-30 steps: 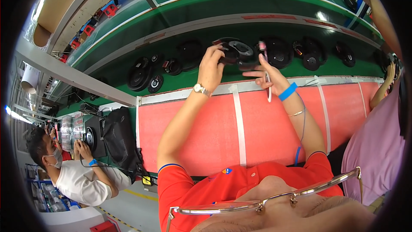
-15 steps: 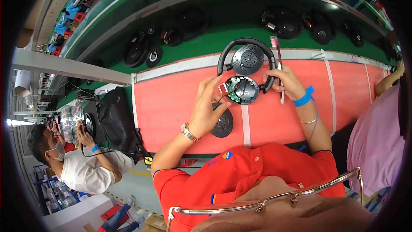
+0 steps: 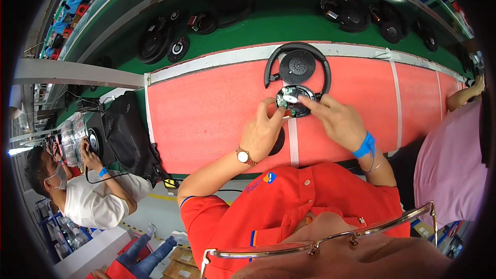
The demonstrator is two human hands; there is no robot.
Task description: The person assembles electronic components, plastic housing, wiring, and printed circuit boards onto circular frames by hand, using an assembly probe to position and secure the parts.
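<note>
A pair of black headphones (image 3: 327, 75) lies on the pink mat, its headband arched away from me. The far ear cup (image 3: 297, 67) shows a dotted round face. In the near ear cup (image 3: 308, 94), which is uncovered, a green circuit board (image 3: 282, 98) is exposed. My left hand (image 3: 262, 130) is closed at the cup's near left edge, thumb and fingers pinched against it. Over the cup, my right hand (image 3: 338, 121) reaches in with closed fingers. At its fingertips is a blurred whitish piece (image 3: 290, 99), too smeared to name. A black round part (image 3: 279, 143) is half hidden behind my left hand.
Dark headphone parts (image 3: 157, 41) lie on the green surface beyond the mat, with more (image 3: 346, 13) at the far right. A black bag (image 3: 126, 129) stands left, near a masked co-worker (image 3: 98, 196). Another person in pink (image 3: 449, 160) is close at right.
My right hand has moved left from the headband's side to over the uncovered ear cup. The upright toothbrush it held no longer shows clearly. My left hand now pinches lower on the cup.
</note>
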